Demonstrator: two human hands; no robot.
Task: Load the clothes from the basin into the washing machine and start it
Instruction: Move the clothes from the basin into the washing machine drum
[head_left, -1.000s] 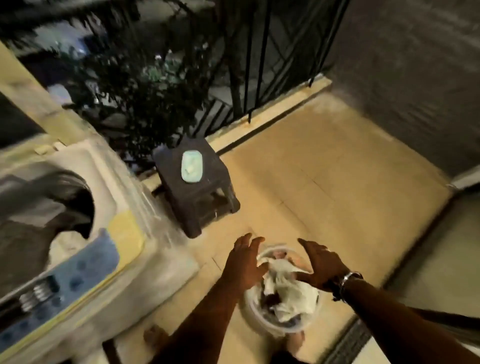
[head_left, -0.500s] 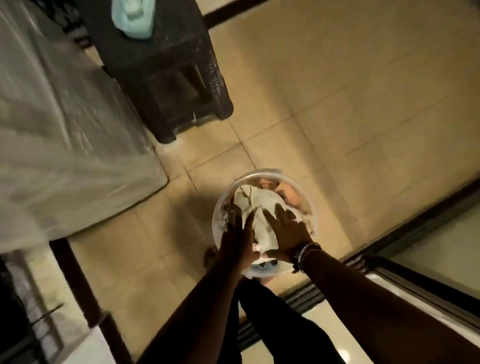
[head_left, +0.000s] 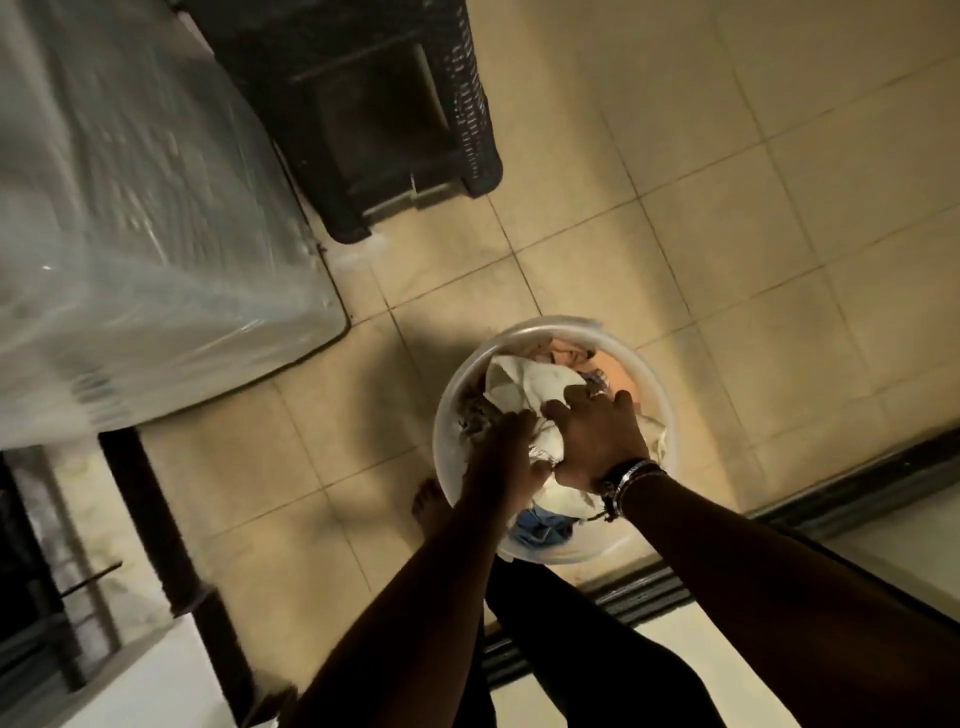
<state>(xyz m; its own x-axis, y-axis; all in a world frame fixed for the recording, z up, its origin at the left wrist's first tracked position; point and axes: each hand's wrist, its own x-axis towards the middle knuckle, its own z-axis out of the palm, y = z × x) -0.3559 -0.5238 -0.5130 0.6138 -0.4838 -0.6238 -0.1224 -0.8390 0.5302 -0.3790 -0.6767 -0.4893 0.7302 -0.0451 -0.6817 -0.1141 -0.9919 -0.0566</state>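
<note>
A round white basin (head_left: 545, 328) sits on the tiled floor, full of clothes: a white garment (head_left: 524, 387) on top, an orange piece (head_left: 618, 371) at the far side, a blue one (head_left: 537, 530) at the near side. Both hands are down in the basin. My left hand (head_left: 506, 452) clutches the clothes at the left side. My right hand (head_left: 597, 439), with a bracelet on its wrist, presses its fingers into the white garment. The washing machine (head_left: 130, 234), wrapped in clear plastic, fills the upper left; its opening is out of view.
A dark plastic stool (head_left: 374, 104) stands beside the machine, behind the basin. My bare foot (head_left: 428, 506) is just left of the basin. A dark sliding-door track (head_left: 649, 592) runs along the floor at the right, close behind the basin.
The view tipped down from the machine's top to the floor. Both hands went from hovering open above the basin down into it and closed on the clothes.
</note>
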